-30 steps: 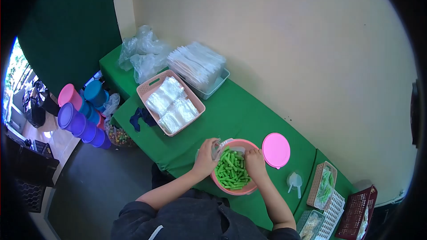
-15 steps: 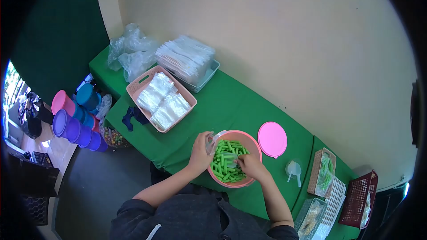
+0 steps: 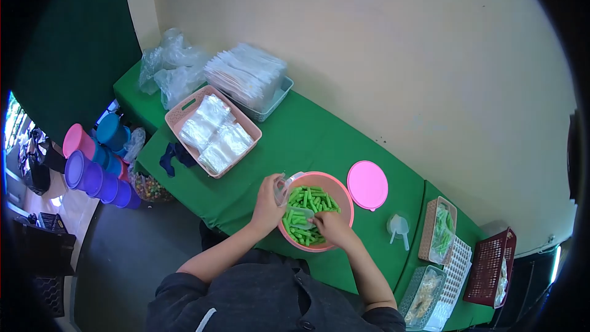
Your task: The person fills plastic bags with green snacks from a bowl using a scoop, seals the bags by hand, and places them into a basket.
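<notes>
A round pink tub (image 3: 347, 209) holds many short green pieces (image 3: 313, 198). At the tub's left rim, my left hand (image 3: 268, 201) is closed on a clear plastic bag (image 3: 282, 188). My right hand (image 3: 329, 226) reaches over the tub from the right, its fingers closed on a clear scoop (image 3: 300, 217) whose front end is at the bag's opening. Whether pieces lie in the bag cannot be made out. A round pink lid (image 3: 367, 185) lies on the green table just right of the tub.
Left on the table (image 3: 307, 126) are a basket of clear bags (image 3: 174, 124), a tray of white packets (image 3: 247, 75) and dark cloth (image 3: 176, 157). To the right are a cup with a scoop (image 3: 398, 226), small baskets (image 3: 424, 247) and a maroon crate (image 3: 488, 267).
My right hand has moved the scoop left, from among the green pieces to the bag. The whole view has shifted slightly, and my left hand still holds the bag at the rim.
</notes>
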The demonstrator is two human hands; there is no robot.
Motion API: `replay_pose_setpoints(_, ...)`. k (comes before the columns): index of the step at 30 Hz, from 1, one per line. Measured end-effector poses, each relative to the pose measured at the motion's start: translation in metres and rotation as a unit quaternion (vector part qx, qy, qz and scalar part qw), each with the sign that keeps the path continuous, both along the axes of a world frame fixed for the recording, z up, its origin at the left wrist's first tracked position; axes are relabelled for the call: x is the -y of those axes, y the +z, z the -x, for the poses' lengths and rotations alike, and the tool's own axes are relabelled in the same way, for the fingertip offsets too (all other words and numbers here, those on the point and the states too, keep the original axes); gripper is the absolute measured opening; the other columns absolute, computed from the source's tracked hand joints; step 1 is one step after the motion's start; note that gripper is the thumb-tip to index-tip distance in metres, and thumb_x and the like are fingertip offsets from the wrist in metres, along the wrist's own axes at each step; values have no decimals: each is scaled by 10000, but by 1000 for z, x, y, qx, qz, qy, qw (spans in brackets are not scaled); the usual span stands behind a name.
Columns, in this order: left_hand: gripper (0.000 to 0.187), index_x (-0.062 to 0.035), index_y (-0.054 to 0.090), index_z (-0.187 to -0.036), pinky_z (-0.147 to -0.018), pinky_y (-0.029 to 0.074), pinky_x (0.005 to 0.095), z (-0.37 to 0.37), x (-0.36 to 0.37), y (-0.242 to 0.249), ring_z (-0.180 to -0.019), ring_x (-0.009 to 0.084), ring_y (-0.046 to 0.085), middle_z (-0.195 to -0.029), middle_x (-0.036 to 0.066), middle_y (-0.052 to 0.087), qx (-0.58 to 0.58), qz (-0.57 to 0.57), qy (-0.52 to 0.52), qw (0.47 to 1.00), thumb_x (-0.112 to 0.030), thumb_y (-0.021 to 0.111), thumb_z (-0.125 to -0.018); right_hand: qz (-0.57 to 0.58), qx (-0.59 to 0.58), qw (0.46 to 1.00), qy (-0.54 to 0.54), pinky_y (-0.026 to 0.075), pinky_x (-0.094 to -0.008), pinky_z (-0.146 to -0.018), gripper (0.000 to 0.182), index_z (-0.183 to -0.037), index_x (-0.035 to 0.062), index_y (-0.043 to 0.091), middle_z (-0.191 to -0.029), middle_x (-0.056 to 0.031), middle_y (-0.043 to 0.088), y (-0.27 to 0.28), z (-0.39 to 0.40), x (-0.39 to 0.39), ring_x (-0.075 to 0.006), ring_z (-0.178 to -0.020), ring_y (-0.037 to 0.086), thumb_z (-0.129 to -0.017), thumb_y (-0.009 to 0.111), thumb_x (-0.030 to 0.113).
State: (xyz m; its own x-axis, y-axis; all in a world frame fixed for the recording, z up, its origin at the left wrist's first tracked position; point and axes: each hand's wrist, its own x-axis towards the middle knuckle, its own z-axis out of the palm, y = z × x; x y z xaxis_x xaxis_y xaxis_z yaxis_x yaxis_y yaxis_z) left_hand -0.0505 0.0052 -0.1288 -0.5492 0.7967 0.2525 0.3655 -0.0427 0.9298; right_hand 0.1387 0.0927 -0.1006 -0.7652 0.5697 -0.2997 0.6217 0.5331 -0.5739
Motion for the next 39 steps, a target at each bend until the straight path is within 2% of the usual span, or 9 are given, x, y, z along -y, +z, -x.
replay_pose_setpoints(3, 520, 8, 436, -1228, -944, 429, 413, 0, 1, -1, -1066, 351, 544, -1108, 199, 513, -1, 1, -2, 1000, 20, 661, -759, -92, -23, 995, -4, 449, -451, -619, 341, -807, -40, 640, -703, -235, 610, -9, 1, 4, -385, -657, 598, -919, 593, 279)
replay_pose_setpoints(13, 485, -1, 463, -1204, -882, 468, 378, 7, 4, 5, -986, 320, 585, -1044, 172, 552, 14, -44, 2, 999, -52, 709, -788, 26, -86, 995, -46, 423, -402, -595, 321, -859, -34, 609, -654, -178, 562, 0, -9, -2, -280, -598, 538, -963, 528, 259)
replay_pose_setpoints(16, 474, -22, 497, -1170, -844, 480, 355, 36, 13, 24, -948, 286, 603, -1004, 144, 573, -43, -161, 0, 986, -111, 751, -779, 45, -113, 989, -79, 421, -370, -594, 304, -890, -39, 607, -660, -153, 563, 19, -11, -8, -228, -599, 524, -967, 524, 244)
replay_pose_setpoints(24, 524, -43, 519, -1137, -893, 427, 421, 40, 14, 60, -982, 313, 564, -1037, 134, 568, -292, -16, -131, 947, -195, 773, -704, 63, -135, 982, -118, 387, -256, -537, 257, -989, -38, 653, -663, -8, 543, 98, -35, -12, -72, -592, 435, -933, 615, 209)
replay_pose_setpoints(28, 541, -55, 512, -1131, -878, 423, 434, 10, 9, 53, -999, 320, 551, -1049, 125, 567, -317, -46, -137, 937, -197, 770, -678, 11, -65, 991, -114, 387, -296, -517, 287, -991, -17, 673, -625, -82, 544, 130, -22, 8, -108, -570, 460, -887, 665, 250)
replay_pose_setpoints(31, 567, -54, 501, -1148, -886, 422, 437, 3, 6, 51, -1005, 322, 549, -1059, 127, 562, -290, -32, -120, 949, -185, 773, -669, -104, -150, 974, -132, 413, -287, -517, 302, -1007, -9, 690, -608, -75, 573, 133, -16, 23, -122, -532, 473, -848, 710, 247)
replay_pose_setpoints(34, 578, -49, 499, -1156, -896, 420, 437, 5, 7, 55, -1015, 324, 544, -1071, 132, 555, -277, -25, -120, 953, -169, 772, -660, -68, -214, 962, -156, 431, -278, -530, 330, -1028, -19, 688, -582, -54, 565, 135, -16, 27, -114, -521, 481, -820, 742, 231)
replay_pose_setpoints(36, 578, -48, 500, -1156, -900, 417, 438, 1, 7, 57, -1019, 325, 541, -1074, 131, 553, -277, -20, -123, 953, -165, 770, -659, 48, -155, 970, -179, 436, -263, -570, 379, -1105, -28, 668, -614, -15, 582, 133, -14, 20, -76, -594, 529, -809, 753, 192)
replay_pose_setpoints(39, 586, -45, 498, -1162, -912, 410, 441, -6, 7, 60, -1028, 327, 534, -1079, 131, 549, -282, -8, -116, 952, -154, 767, -653, 68, -126, 969, -200, 430, -235, -550, 458, -1207, -38, 612, -610, -8, 582, 122, -15, 14, -61, -599, 529, -826, 736, 183)
